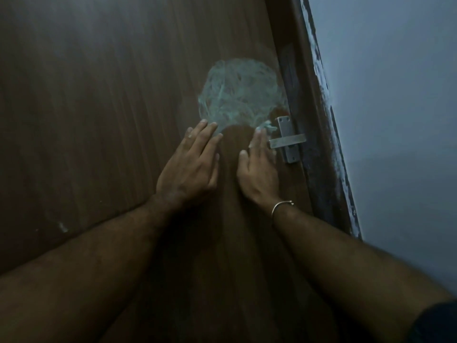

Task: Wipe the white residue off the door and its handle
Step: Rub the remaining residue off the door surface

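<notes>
Head view: left hand (pixel 190 164) and right hand (pixel 258 167) (fingers straight, grasping nothing) lie flat on the door (pixel 99 107) below white residue (pixel 241 92)

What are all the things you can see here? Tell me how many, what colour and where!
door: one, dark brown wood, fills the left and middle.
white residue: one round smeared patch, whitish, on the door above the hands.
latch: one, grey metal, at the door's right edge.
door frame: one, dark with white flecks, right of the door.
wall: one, pale grey-blue, far right.
bangle: one, silvery, on the right wrist.
left hand: one, flat on the door, fingers straight.
right hand: one, flat on the door beside the latch.
</notes>
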Tool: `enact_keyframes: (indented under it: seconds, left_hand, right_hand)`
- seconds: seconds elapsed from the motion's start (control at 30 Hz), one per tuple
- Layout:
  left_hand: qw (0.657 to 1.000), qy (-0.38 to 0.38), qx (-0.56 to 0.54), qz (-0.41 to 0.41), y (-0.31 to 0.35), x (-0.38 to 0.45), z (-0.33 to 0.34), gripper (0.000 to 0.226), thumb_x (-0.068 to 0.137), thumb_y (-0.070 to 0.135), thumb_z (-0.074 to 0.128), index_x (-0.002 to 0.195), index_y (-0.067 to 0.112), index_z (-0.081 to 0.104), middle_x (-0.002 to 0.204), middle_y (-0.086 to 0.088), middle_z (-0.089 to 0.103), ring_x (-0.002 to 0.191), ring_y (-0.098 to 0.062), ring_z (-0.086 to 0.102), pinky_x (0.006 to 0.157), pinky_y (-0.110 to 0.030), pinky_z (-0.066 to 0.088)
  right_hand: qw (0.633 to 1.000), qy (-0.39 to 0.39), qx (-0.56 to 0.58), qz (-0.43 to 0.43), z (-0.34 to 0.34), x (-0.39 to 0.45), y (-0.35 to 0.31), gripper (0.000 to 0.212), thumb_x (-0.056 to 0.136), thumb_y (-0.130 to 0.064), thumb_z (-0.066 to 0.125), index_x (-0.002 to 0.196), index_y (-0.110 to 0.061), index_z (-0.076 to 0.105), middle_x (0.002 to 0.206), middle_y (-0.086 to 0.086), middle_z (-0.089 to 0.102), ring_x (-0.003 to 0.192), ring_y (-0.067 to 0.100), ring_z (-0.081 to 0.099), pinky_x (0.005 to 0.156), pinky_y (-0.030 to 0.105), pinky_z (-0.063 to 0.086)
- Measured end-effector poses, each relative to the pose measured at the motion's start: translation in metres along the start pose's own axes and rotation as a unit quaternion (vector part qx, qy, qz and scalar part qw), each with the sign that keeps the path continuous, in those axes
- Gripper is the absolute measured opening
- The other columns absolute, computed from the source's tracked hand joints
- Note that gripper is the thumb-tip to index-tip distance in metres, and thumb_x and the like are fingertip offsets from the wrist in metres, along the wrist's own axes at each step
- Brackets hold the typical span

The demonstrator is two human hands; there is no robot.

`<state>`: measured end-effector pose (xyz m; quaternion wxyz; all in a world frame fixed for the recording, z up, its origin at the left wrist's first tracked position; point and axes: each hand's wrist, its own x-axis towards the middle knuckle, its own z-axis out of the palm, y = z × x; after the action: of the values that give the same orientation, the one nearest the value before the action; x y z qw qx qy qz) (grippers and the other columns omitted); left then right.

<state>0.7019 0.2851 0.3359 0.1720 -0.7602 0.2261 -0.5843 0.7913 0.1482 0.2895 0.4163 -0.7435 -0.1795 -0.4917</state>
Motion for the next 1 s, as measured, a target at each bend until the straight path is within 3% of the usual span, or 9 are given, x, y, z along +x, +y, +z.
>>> enact_keyframes:
  seconds: [0.23,0.4,0.5,0.63,0.73,0.87,1.0]
  left_hand:
    - [0.999,-0.016,0.043,0.021,-0.002,-0.002,0.006,0.051,0.098,0.029,0.032,0.14,0.003,0.044,0.151,-0.018,0.038,0.144,-0.029,0.027,0.119,-0.046,0.024]
    - [0.998,-0.013,0.053,0.02,-0.002,-0.001,0.01,0.05,0.099,0.029,0.032,0.139,0.002,0.044,0.151,-0.018,0.038,0.144,-0.029,0.028,0.118,-0.047,0.025]
    - [0.999,-0.008,0.047,0.022,-0.002,-0.002,0.012,0.049,0.099,0.028,0.032,0.138,0.002,0.045,0.151,-0.019,0.038,0.144,-0.03,0.028,0.118,-0.047,0.025]
    - [0.999,-0.007,0.041,0.018,0.0,-0.001,0.009,0.048,0.098,0.027,0.034,0.139,0.003,0.045,0.15,-0.019,0.04,0.143,-0.031,0.03,0.118,-0.046,0.025]
    - [0.999,-0.012,0.03,0.011,0.001,-0.001,0.008,0.049,0.099,0.028,0.032,0.139,0.002,0.045,0.15,-0.018,0.039,0.143,-0.03,0.03,0.118,-0.045,0.026]
    - [1.0,-0.003,0.016,0.008,0.002,-0.001,0.005,0.05,0.099,0.029,0.031,0.139,0.002,0.045,0.149,-0.019,0.041,0.143,-0.03,0.031,0.117,-0.047,0.028]
    - [1.0,0.006,-0.001,0.004,0.004,-0.001,0.003,0.05,0.099,0.028,0.034,0.138,0.0,0.046,0.148,-0.02,0.042,0.142,-0.03,0.032,0.116,-0.046,0.028]
  right_hand:
    - [0.998,-0.001,0.015,0.062,-0.008,0.016,0.011,0.064,0.103,-0.042,0.018,0.155,-0.012,-0.006,0.163,0.004,-0.009,0.15,0.017,-0.007,0.123,0.04,-0.003]
    - [0.997,0.009,0.005,-0.076,0.014,-0.032,-0.013,0.066,0.1,-0.04,0.023,0.155,-0.016,-0.003,0.163,0.002,-0.007,0.15,0.013,-0.01,0.123,0.04,-0.002]
    - [1.0,0.019,0.022,-0.008,0.012,-0.013,-0.023,0.062,0.101,-0.039,0.02,0.155,-0.015,-0.001,0.164,0.002,-0.005,0.15,0.014,-0.009,0.123,0.043,0.0]
    - [0.994,0.004,0.001,-0.107,0.013,-0.028,-0.027,0.056,0.103,-0.034,0.021,0.155,-0.015,0.007,0.164,0.002,0.003,0.15,0.012,-0.005,0.123,0.036,-0.003]
    - [0.996,0.028,-0.029,-0.084,0.008,-0.012,-0.026,0.054,0.104,-0.029,0.023,0.154,-0.011,0.014,0.163,0.005,0.01,0.151,0.015,-0.001,0.123,0.04,0.001]
    - [0.99,0.001,0.016,-0.14,0.012,-0.031,-0.027,0.055,0.104,-0.03,0.022,0.155,-0.014,0.011,0.164,0.003,0.006,0.15,0.01,-0.004,0.123,0.033,-0.001]
    - [0.99,0.027,0.013,-0.135,0.011,-0.008,-0.031,0.057,0.103,-0.026,0.033,0.155,-0.012,0.013,0.163,0.005,0.01,0.151,0.013,0.002,0.123,0.036,0.006]
